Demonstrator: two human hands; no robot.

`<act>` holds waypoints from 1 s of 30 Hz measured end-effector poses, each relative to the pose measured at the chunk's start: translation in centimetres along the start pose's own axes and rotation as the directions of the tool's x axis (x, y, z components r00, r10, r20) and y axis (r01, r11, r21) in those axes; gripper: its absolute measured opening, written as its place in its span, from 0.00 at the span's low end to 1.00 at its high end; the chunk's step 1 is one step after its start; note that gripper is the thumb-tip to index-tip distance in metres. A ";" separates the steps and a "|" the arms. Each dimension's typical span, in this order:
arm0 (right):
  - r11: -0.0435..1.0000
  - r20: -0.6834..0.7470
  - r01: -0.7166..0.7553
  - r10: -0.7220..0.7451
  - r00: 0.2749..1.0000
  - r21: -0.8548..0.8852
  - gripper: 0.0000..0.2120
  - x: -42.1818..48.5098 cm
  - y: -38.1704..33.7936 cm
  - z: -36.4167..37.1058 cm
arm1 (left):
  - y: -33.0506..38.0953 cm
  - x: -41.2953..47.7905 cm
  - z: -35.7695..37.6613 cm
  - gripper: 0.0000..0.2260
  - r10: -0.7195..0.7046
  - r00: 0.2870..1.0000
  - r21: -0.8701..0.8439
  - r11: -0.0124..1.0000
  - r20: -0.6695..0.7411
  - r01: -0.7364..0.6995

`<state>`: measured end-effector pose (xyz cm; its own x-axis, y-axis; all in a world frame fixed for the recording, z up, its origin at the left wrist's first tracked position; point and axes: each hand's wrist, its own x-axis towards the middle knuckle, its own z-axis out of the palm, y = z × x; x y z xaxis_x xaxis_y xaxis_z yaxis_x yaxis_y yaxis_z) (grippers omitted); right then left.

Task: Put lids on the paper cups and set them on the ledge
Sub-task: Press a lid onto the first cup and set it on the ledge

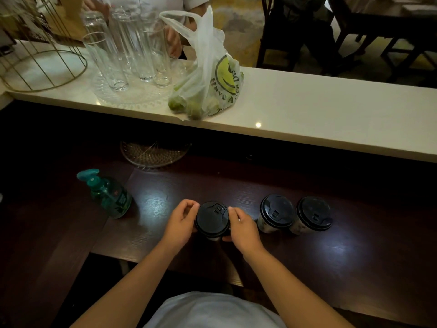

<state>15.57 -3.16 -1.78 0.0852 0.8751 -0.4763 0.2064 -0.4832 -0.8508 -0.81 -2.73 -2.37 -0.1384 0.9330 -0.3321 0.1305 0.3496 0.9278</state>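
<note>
- Paper cup (212,235) with a black lid (212,217) stands on the dark wooden counter (354,256), right between the two hands, so the fingers flank it on both sides.
- Left hand (181,223) cups the lid's left edge; its fingers (189,205) are curled narrow, with the tips touching the rim and the thumb low against the cup's side.
- Right hand (243,229) mirrors it on the lid's right edge; its fingertips (233,211) press on the rim and the thumb tucks under at the cup's near side.
- Both hands are closed around this one cup and lid; whether the lid is fully seated I cannot tell.
- Beyond the right hand's knuckles, further right, stand two more lidded cups: the nearer cup (276,214) just beside the hand and the far cup (313,215) touching or almost touching its neighbour.
- Past the left hand's knuckles, well apart to the left, stands a teal pump bottle (108,195).
- Ahead of the fingertips, a glass plate (153,155) lies at the back of the counter in shadow.
- Higher and further ahead runs the pale ledge (319,114), which carries a plastic bag of green fruit (208,91), tall clear glasses (132,53) on a glass tray, and a gold wire stand (45,67).
- No cup is on the ledge.
</note>
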 end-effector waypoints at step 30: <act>0.950 0.063 -0.078 0.062 0.996 0.302 0.13 -0.2 1.5 0.7 | -0.6 0.5 0.7 0.07 0.062 0.994 0.038 0.998 -0.086 -0.058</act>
<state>15.14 -4.03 -3.13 0.0363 0.8402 -0.5411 -0.1048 -0.5353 -0.8382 -0.30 -2.40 -3.19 -0.2138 0.9420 -0.2586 0.1752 0.2974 0.9385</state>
